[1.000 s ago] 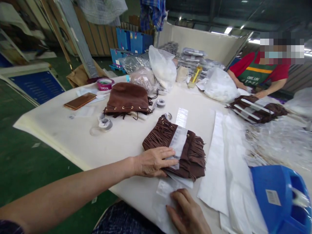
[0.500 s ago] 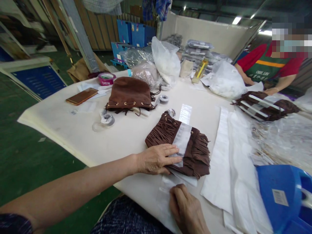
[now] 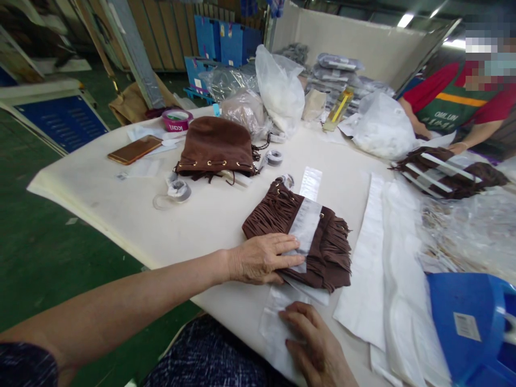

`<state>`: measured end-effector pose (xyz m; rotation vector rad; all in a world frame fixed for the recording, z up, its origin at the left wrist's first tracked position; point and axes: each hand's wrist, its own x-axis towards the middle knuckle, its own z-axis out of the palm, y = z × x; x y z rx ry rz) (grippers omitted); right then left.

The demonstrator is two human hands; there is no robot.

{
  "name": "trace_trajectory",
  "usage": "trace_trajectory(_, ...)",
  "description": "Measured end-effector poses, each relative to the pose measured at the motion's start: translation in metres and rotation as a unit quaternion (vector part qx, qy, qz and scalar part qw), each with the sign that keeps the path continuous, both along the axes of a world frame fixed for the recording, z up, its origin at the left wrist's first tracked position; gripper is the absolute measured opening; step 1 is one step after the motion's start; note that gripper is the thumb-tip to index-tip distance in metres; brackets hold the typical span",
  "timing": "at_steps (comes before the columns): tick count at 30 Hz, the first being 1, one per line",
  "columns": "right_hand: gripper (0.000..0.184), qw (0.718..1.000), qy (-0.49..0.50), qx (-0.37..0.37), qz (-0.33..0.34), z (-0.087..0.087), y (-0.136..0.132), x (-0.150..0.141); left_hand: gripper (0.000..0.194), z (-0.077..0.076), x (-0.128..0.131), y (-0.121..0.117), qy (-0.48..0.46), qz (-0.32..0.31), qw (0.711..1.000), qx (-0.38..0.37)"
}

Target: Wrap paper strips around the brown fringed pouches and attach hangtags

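A dark brown fringed bag (image 3: 278, 212) lies on the table in front of me, with a translucent plastic strip (image 3: 305, 220) across its middle. My left hand (image 3: 262, 259) rests flat on the bag's near edge, fingertips on the strip. Closer to me, my right hand (image 3: 312, 338) is held over a clear plastic piece (image 3: 278, 306) that sticks out below the bag. Its thumb and fingers are apart; whether they touch the plastic I cannot tell. Beyond the bag, another strip end (image 3: 311, 183) shows on the table.
A brown drawstring bag (image 3: 217, 141), tape rolls (image 3: 178, 191) and a phone (image 3: 135, 149) lie to the left. White sheets (image 3: 363, 269) and a blue plastic bin (image 3: 459, 317) are on the right. Across the table, a co-worker in a green apron (image 3: 447, 110) handles another fringed bag (image 3: 447, 172).
My right hand's fingers have spread from a closed pinch over the clear plastic. My left hand stays on the bag. The whole view has shifted slightly.
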<state>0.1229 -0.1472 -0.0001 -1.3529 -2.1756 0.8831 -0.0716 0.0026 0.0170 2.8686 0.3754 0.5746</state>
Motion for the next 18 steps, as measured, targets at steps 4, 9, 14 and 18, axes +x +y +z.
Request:
trace_trajectory(4,0.034,1.000,0.010,-0.007,-0.021,0.000,0.001,-0.002,0.060,0.000,0.000,0.000,0.011,0.001,1.000,-0.003)
trace_trajectory(9,0.031,0.998,-0.006,0.054,-0.040,-0.011,-0.002,-0.006,0.061,0.000,0.000,0.000,0.016,0.004,1.000,-0.002)
trace_trajectory(14,0.022,0.958,-0.084,0.273,-0.041,-0.021,0.000,-0.015,0.062,-0.005,0.000,-0.003,0.005,0.009,1.000,0.023)
trace_trajectory(18,0.022,0.919,-0.056,0.384,-0.064,-0.007,0.010,-0.029,0.062,-0.010,0.001,-0.005,-0.005,0.020,0.999,0.048)
